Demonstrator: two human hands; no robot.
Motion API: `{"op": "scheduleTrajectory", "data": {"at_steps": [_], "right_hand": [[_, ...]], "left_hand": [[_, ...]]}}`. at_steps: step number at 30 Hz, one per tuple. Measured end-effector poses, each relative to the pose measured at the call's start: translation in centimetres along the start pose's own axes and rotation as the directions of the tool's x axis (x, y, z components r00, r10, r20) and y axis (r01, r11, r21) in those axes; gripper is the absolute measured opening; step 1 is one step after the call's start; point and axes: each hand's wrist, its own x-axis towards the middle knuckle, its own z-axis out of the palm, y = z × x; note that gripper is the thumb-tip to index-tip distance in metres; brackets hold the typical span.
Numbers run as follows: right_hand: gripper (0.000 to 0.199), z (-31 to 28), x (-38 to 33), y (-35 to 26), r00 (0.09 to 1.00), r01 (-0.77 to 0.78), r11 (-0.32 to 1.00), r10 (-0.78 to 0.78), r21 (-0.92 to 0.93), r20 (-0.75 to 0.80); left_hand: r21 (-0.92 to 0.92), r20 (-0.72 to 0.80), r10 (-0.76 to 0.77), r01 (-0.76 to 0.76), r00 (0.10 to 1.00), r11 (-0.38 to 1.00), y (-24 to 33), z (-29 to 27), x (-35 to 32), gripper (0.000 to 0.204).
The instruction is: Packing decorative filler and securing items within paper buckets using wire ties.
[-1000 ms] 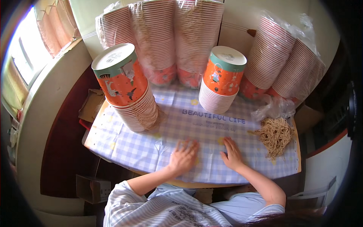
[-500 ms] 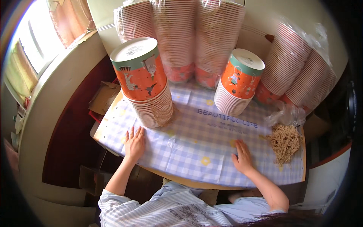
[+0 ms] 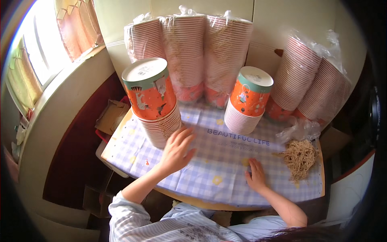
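Clearly, with twelve o'clock pointing away from the wearer across the gingham tablecloth (image 3: 201,173), an upturned stack of nested orange-and-green paper buckets (image 3: 151,99) stands at ten o'clock, tan cords (image 3: 164,127) lying against its near side. At nine, the left hand (image 3: 176,152) has its fingers loosely spread and its thumb apart, clasping nothing visible; its fingertips overlap the stack's lower side, and whether they touch it I cannot tell. Three plastic-wrapped bucket stacks (image 3: 184,60) rise between eleven and twelve. A shorter upturned bucket stack (image 3: 246,103) stands at one. At four, the right hand (image 3: 256,177) rests on the cloth, slack and unclenched. A tangled heap of tan cord (image 3: 299,159) lies at three, with plastic-bagged bucket stacks (image 3: 296,74) leaning at two.
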Motion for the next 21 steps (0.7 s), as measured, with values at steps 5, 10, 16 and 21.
{"op": "scheduleTrajectory", "data": {"at_steps": [5,10,16,21], "right_hand": [[0.046,0.0,-0.4,0.3,1.000,-0.007,0.998,0.006,-0.058,-0.026],[0.044,0.7,-0.4,0.3,0.998,-0.009,0.997,0.005,-0.071,-0.060],[0.042,0.6,-0.2,-0.1,0.996,0.040,0.998,-0.044,-0.042,-0.084],[0.041,0.5,-0.2,0.3,0.994,0.054,0.993,-0.063,-0.103,-0.094]], "left_hand": [[-0.022,-0.083,0.244,-0.247,0.966,0.969,3.4,3.4,12.5,0.052],[0.167,-0.034,0.230,-0.221,0.973,0.961,4.8,8.0,20.3,0.055],[-0.044,0.039,0.046,-0.044,0.998,0.998,4.8,10.9,23.4,0.029],[-0.145,-0.039,0.031,-0.036,0.999,0.989,5.5,12.9,24.9,0.028]]}}
